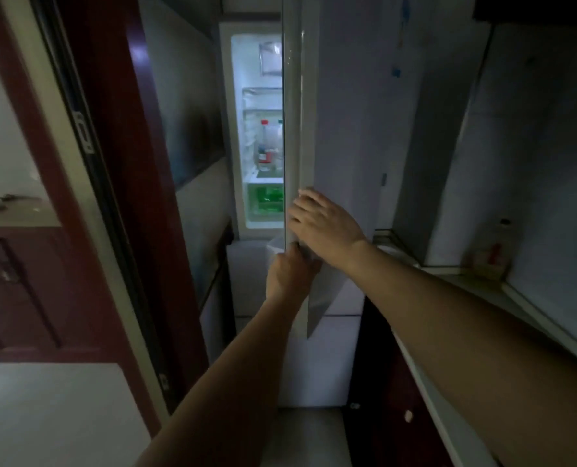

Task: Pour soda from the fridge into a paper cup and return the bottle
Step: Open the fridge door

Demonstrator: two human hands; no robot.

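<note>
Our left hand (288, 274) grips the edge of the fridge door (344, 129), our right hand (324, 224) lies on it, fingers loose, and a red-capped bottle (264, 143) stands inside

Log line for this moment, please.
fridge door: ajar | left hand: grips door's lower edge | right hand: rests on door edge | red-capped bottle: inside, untouched

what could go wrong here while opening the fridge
The door is open only a crack, so reaching in now could knock the bottles on the lit shelf. The left hand and right hand are both at the door's edge; fingers might get pinched if it swings shut.
</note>
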